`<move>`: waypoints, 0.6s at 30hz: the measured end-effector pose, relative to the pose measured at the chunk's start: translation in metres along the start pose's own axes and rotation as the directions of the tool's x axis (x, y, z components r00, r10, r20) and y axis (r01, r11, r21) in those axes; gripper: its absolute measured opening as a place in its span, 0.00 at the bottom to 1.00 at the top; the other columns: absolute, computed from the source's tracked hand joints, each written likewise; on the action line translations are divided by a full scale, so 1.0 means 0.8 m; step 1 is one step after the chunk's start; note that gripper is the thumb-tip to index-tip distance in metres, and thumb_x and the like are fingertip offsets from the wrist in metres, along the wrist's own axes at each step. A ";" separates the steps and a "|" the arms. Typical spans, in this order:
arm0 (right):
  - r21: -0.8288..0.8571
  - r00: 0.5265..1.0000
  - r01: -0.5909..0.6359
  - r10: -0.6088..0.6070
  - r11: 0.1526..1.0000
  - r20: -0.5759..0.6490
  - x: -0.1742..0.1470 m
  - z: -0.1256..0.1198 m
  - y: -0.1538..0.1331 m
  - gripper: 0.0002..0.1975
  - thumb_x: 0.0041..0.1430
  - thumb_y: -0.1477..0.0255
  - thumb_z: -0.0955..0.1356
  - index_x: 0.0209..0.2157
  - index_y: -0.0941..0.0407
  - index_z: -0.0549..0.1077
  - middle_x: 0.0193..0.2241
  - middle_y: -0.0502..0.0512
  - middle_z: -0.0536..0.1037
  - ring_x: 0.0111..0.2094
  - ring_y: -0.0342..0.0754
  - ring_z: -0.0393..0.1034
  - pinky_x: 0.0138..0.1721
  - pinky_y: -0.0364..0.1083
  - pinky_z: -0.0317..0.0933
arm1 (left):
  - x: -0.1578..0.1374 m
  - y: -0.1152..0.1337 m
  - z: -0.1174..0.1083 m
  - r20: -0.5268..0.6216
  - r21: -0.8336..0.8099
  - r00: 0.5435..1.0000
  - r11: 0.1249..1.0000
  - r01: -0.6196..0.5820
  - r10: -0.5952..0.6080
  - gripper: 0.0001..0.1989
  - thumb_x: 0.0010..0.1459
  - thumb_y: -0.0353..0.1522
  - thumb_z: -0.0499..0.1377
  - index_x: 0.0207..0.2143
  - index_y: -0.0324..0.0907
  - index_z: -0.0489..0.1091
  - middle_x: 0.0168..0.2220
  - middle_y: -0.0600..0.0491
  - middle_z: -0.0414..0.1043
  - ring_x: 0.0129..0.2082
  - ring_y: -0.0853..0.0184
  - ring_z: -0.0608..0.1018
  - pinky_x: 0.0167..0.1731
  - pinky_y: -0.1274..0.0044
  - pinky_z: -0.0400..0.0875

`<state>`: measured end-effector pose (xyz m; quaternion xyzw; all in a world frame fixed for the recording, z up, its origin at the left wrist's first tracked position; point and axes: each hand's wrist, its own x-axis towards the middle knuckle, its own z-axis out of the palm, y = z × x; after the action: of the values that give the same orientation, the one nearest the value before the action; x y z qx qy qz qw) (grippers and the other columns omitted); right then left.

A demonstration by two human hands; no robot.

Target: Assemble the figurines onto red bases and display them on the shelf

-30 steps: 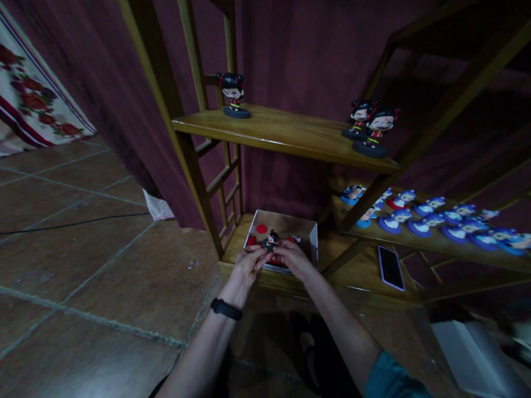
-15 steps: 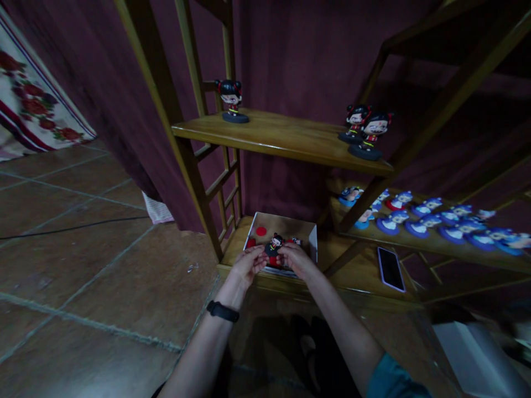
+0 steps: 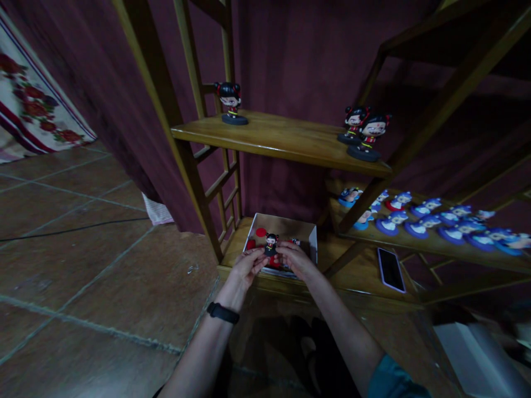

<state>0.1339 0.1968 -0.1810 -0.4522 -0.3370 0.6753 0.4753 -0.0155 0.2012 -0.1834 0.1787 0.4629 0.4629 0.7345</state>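
A small black-haired figurine (image 3: 271, 242) with red hair ties and a dark round base stands upright between my two hands, over an open cardboard box (image 3: 286, 225). My left hand (image 3: 250, 263) grips its base from the left, fingers closed. From the other side my right hand (image 3: 295, 258) pinches the base too. Inside the box lie red pieces and at least one more figurine (image 3: 296, 242), partly covered by my right hand.
On the wooden shelf (image 3: 286, 135) above stand a similar figurine (image 3: 230, 104) at left and two more (image 3: 369, 138) at right. Several blue-and-white figurines (image 3: 423, 224) fill a lower right shelf. A phone (image 3: 390, 270) lies below them. A white box (image 3: 477, 359) is at lower right.
The figurine between my hands has turned from a tilt to upright, its face towards me. Both hands stay in almost the same place over the box.
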 end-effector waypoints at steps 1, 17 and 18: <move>0.011 1.000 0.001 -0.001 1.000 0.003 -0.001 0.001 -0.001 0.11 0.41 0.71 0.70 0.30 0.59 0.71 0.24 0.51 0.74 0.23 0.41 0.67 0.27 0.41 0.63 | 0.001 0.000 -0.001 -0.005 -0.007 1.000 1.000 -0.002 0.002 0.04 0.46 0.24 0.61 0.27 0.34 0.69 0.22 0.50 0.72 0.20 0.72 0.75 0.23 0.82 0.74; -0.006 0.999 0.014 -0.014 1.000 0.032 -0.005 0.005 -0.006 0.13 0.41 0.75 0.69 0.34 0.58 0.72 0.25 0.50 0.75 0.22 0.39 0.67 0.27 0.41 0.63 | -0.004 0.002 0.002 0.073 0.000 0.996 0.999 0.042 -0.042 0.14 0.47 0.22 0.60 0.39 0.35 0.68 0.26 0.48 0.75 0.24 0.69 0.78 0.26 0.81 0.74; -0.007 1.000 0.011 -0.011 1.000 0.029 -0.006 0.005 -0.007 0.13 0.41 0.76 0.69 0.34 0.58 0.73 0.25 0.50 0.75 0.22 0.39 0.67 0.27 0.41 0.63 | -0.005 0.003 0.003 0.075 0.012 0.997 0.999 0.036 -0.037 0.15 0.47 0.22 0.61 0.40 0.36 0.68 0.26 0.48 0.75 0.24 0.69 0.78 0.26 0.81 0.74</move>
<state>0.1324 0.1942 -0.1733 -0.4424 -0.3487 0.6778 0.4725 -0.0156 0.1993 -0.1785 0.1914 0.4405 0.4400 0.7588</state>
